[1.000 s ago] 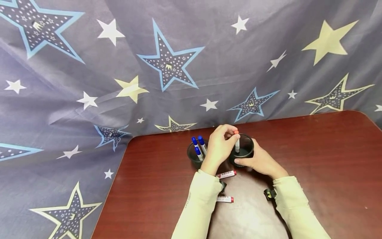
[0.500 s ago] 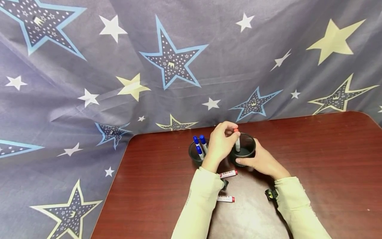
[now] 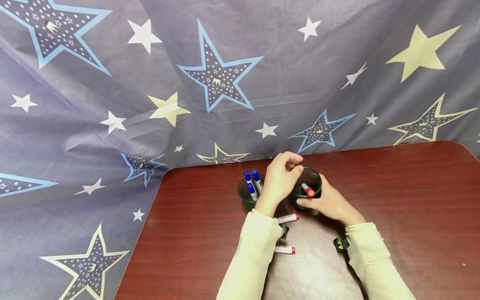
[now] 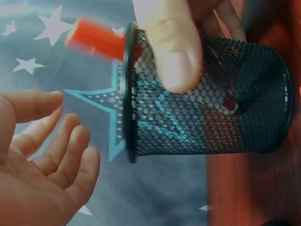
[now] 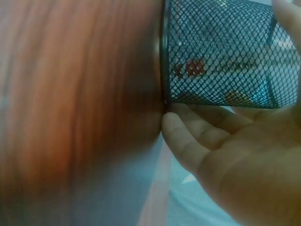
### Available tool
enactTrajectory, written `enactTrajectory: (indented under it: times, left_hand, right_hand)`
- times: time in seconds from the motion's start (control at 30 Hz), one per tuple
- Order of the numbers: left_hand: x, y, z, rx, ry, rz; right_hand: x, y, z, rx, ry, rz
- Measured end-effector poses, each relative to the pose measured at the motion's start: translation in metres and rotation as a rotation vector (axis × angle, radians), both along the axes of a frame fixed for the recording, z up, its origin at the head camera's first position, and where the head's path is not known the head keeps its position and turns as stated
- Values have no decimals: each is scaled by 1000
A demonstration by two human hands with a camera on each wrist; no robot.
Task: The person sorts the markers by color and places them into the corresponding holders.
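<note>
My right hand (image 3: 331, 203) grips a black mesh pen holder (image 4: 263, 99), thumb on its near side and fingers round the far side. A red-capped marker (image 3: 308, 190) leans inside it. In the left wrist view the blurred red cap (image 4: 96, 40) sticks out past the rim. My left hand (image 3: 279, 179) is beside the rim, fingers loosely bent and holding nothing; the left wrist view shows a gap between its fingertips and the holder. Through the mesh in the right wrist view, a red patch (image 5: 195, 67) of the marker shows near the base.
Left of my left hand, a second black pen holder (image 3: 245, 204) contains blue-capped markers (image 3: 250, 188). Two red-capped markers, an upper marker (image 3: 288, 218) and a lower marker (image 3: 285, 249), lie partly behind my left forearm on the brown table (image 3: 187, 233). A star-patterned cloth (image 3: 240, 125) hangs behind.
My left fingers have let go of the red-capped marker, which has tipped over inside the right pen holder towards its near right side. The right hand keeps its grip on the holder.
</note>
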State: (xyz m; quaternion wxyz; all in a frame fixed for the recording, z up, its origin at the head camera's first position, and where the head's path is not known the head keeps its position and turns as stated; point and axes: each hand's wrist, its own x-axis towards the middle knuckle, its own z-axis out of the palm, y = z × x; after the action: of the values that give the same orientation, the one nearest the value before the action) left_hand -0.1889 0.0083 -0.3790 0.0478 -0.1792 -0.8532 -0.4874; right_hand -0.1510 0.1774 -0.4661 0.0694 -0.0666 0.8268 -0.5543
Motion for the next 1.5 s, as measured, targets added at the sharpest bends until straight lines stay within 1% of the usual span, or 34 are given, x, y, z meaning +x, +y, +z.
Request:
enactTrajectory:
  times: [0.1,0.17,0.23,0.27,0.33,0.4,0.43,0.47,0.5,0.53,0.6,0.67,0.77,0.83,0.9,1.0,1.13,1.27,1.37,1.5]
  left_hand:
    - [8,-5,7,32,6,-38]
    - [17,-11,14,45,-4,-79]
    - [28,-21,20,19,-22,-138]
    - [34,-27,23,-5,-33,-181]
    - [46,-41,25,-105,-57,-260]
    - [56,-56,23,-234,-72,-324]
    - [61,-64,20,-301,-78,-340]
    - [64,-72,16,-367,-89,-342]
    - [68,-80,12,-438,-99,-322]
    - [72,-87,8,-490,-107,-294]
    - [76,-101,-3,-595,-139,-208]
    - [79,-110,-14,-677,-175,-116]
    - [79,-118,-29,-773,-211,-20]
    - [77,-120,-37,-810,-216,16]
    - [75,-121,-43,-829,-217,44]
    - [73,-123,-51,-844,-219,74]
    - [70,-125,-58,-837,-211,72]
    - [66,-129,-60,-798,-229,31]
    - [63,-132,-57,-724,-244,-21]
    - [62,-135,-49,-599,-216,-86]
  right_hand:
    - [0,-1,0,-1,-6,4]
    - [0,-1,1,-24,-18,10]
    - [1,-2,-1,-40,-12,16]
    - [0,-2,-1,-47,-9,16]
    - [0,-2,-3,-48,1,11]
    - [0,-2,-5,-45,4,4]
    - [0,-2,-5,-40,4,0]
    - [0,-2,-5,-32,4,-6]
    - [0,-2,-5,-27,4,-8]
    - [0,-2,-4,-26,1,-7]
    - [-1,-3,-4,-24,1,-6]
    - [0,-3,-3,-26,0,-6]
    - [2,-3,-2,-41,-1,-7]
    - [3,-2,-1,-52,1,-3]
    - [3,-2,2,-56,6,-1]
    - [4,-3,6,-30,16,-1]
    - [5,-3,8,9,22,-5]
    - [4,-3,7,17,9,-2]
    - [3,-3,6,30,4,-4]
    - [0,-2,3,73,25,-11]
